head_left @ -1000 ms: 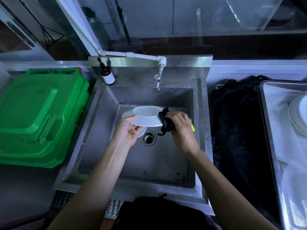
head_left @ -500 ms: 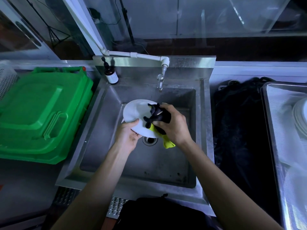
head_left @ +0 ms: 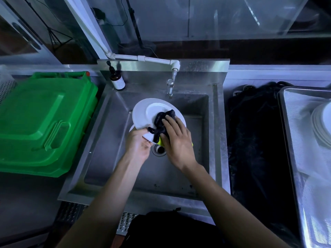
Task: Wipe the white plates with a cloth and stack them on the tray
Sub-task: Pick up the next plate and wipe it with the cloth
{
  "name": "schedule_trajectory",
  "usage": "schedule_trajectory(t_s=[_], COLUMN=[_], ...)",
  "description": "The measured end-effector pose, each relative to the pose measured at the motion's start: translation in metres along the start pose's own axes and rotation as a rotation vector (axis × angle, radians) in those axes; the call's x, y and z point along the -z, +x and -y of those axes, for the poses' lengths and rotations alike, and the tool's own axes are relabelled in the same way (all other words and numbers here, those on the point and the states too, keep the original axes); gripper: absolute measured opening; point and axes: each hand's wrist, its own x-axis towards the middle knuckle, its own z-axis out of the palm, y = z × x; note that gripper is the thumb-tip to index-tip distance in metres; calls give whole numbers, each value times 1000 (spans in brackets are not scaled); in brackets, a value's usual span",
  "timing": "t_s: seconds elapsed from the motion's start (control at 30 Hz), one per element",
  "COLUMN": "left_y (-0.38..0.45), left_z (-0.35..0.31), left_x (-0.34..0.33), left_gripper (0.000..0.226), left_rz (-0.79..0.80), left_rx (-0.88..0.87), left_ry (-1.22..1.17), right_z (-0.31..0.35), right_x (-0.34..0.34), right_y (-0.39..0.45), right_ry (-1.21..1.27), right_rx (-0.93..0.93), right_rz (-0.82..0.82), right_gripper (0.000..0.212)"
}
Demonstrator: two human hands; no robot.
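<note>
Lighting's pretty dim, so details are murky; the plate (head_left: pixel 150 111) is tilted over the sink (head_left: pixel 214 133), just below the tap (head_left: pixel 170 86). Left hand (head_left: pixel 138 144) pinches its near rim, fingers curled round the edge; right hand (head_left: pixel 176 138) presses a dark cloth (head_left: pixel 161 119) flat on the plate, fingers fairly straight, hiding most of the cloth's yellow bit. A second plate underneath barely peeks out. Stacked plates (head_left: pixel 320 126) on the tray (head_left: pixel 286 122) are cut off at right; the bottle (head_left: pixel 117 81) label's unreadable.

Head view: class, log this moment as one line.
left hand grips round white plate | right hand presses dark cloth on it | over steel sink
</note>
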Motion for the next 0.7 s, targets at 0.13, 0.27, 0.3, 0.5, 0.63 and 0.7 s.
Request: schedule_trajectory(t_s=[0.13, 0.27, 0.3, 0.5, 0.63, 0.7], left_y=[0, 1, 2, 3, 2, 0], left_z=[2, 3, 4, 2, -2, -3], left_x=[0, 6, 8, 22, 32, 35], left_gripper=[24, 30, 32, 27, 31, 41], left_rz=[-11, 52, 69, 181, 269, 275], left_rx=[-2, -23, -33, -57, -55, -44], left_ry=[-12, -19, -23, 6, 69, 61], right_z=[-2, -5, -5, -13, -22, -26], right_x=[-2, -1, 0, 8, 12, 13], right_y=[-11, -11, -10, 3, 12, 17], right_ry=[130, 204, 209, 317, 361, 355], right_rx=[-78, -147, -158, -335, -402, -416], right_rz=[-33, -32, -35, -65, -77, -81], right_gripper=[45, 46, 46, 48, 47, 46])
